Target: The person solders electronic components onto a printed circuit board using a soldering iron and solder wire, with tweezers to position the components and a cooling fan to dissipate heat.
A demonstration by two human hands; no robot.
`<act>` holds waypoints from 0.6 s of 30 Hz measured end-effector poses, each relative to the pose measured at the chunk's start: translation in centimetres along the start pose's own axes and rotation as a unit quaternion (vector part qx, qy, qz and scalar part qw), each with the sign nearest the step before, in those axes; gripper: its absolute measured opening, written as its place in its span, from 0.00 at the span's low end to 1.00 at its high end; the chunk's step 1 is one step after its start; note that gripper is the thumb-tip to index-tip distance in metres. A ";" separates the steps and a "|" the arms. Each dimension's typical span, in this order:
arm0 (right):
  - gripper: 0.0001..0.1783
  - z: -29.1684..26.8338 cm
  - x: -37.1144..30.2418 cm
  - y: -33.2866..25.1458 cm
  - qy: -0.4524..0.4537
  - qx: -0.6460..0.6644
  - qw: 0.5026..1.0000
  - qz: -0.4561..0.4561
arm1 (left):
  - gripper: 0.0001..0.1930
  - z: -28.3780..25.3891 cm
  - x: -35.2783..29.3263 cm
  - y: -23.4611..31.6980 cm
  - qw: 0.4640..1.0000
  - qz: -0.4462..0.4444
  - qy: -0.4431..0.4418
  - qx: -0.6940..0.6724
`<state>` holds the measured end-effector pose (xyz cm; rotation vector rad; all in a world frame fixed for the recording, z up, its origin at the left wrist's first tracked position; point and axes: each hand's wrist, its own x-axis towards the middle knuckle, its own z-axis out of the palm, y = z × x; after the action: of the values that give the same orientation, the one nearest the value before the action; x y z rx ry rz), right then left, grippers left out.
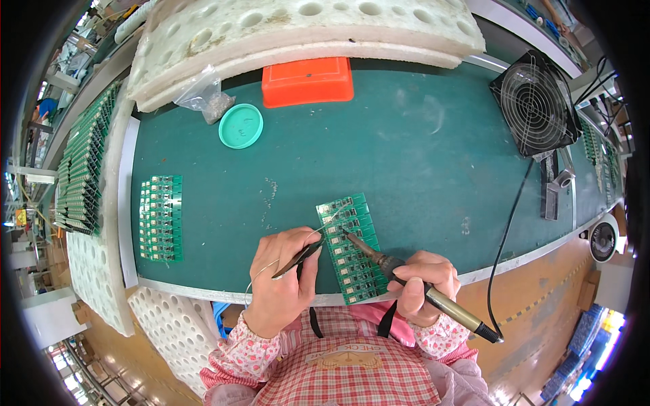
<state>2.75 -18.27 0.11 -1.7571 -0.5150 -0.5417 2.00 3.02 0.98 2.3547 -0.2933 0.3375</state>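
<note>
A soldering iron (pixel 449 308) is gripped in my right hand (pixel 423 281), its tip resting at or close above a green circuit board panel (pixel 371 254). My left hand (pixel 279 277) is closed around dark tweezers (pixel 296 260), left of the panel. Thin solder wire (pixel 326 224) runs from that hand over the panel's upper part; a loop of it hangs behind the fingers. Rows of small components cover the panel, which lies slightly tilted at the bench's near edge. Whether the iron's tip touches a joint is too small to tell.
Another circuit board panel (pixel 161 218) lies left on the green bench (pixel 420 155). Farther back are a teal lid (pixel 241 126), a clear bag (pixel 208 98), a red bin (pixel 308 82) and white foam (pixel 305 34). A black fan (pixel 538 105) stands right; stacked boards (pixel 84 162) sit far left.
</note>
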 end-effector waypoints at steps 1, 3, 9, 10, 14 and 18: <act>0.06 0.0 0.0 0.0 0.005 -0.001 1.000 -0.005 | 0.16 0.0 -0.1 -0.1 1.000 0.001 0.001 0.001; 0.06 0.0 -0.1 0.1 0.011 -0.002 1.000 -0.009 | 0.16 0.0 -0.4 -0.3 1.000 -0.006 0.015 -0.025; 0.07 0.0 -0.1 0.1 0.013 -0.005 1.000 -0.004 | 0.16 0.0 -0.6 -0.7 0.999 0.001 0.019 -0.033; 0.07 0.0 -0.2 0.1 0.013 -0.007 1.000 -0.002 | 0.16 0.0 -0.6 -0.7 0.999 0.001 0.019 -0.034; 0.07 0.1 -0.4 0.1 0.020 -0.003 1.000 0.001 | 0.16 0.0 -0.4 -0.7 0.999 0.019 0.013 -0.027; 0.08 0.0 -0.5 0.2 0.021 -0.001 1.000 0.000 | 0.16 0.0 -0.5 -0.7 0.999 0.026 0.012 -0.027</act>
<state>2.46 -18.31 -0.36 -1.7438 -0.4849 -0.5773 1.77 3.58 0.34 2.2922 -0.3478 0.3765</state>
